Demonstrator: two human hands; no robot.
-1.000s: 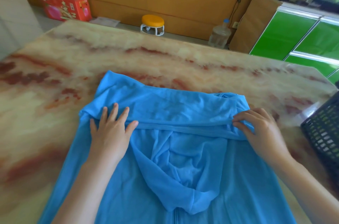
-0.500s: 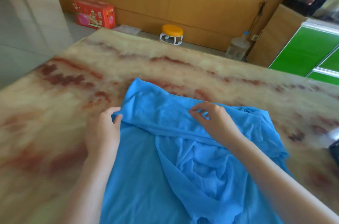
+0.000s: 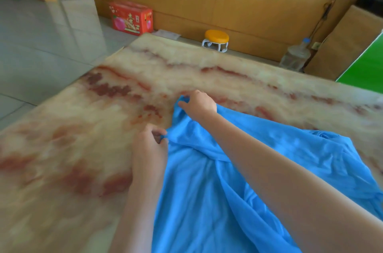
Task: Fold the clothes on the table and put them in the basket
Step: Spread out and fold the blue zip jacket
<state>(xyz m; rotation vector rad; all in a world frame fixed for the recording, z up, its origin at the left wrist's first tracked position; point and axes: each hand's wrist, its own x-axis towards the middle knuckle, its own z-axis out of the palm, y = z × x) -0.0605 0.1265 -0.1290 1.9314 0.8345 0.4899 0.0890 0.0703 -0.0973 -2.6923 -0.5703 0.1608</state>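
Observation:
A bright blue garment (image 3: 199,190) lies spread on the marbled table (image 3: 83,149), its top part folded down toward me. My left hand (image 3: 149,149) pinches the garment's left edge at the fold. My right hand (image 3: 199,105) reaches across over the cloth and grips the far left corner of the folded part. My right forearm hides part of the fold. The basket is out of view.
Beyond the table's far edge stand a red carton (image 3: 131,17), a small stool with an orange seat (image 3: 216,40) and a clear water jug (image 3: 295,58) on the floor by a wooden wall. A green panel (image 3: 366,66) is at the right.
My right hand has crossed from the garment's right side to its far left corner. My left hand went from lying flat on the cloth to pinching its left edge. The view swung left.

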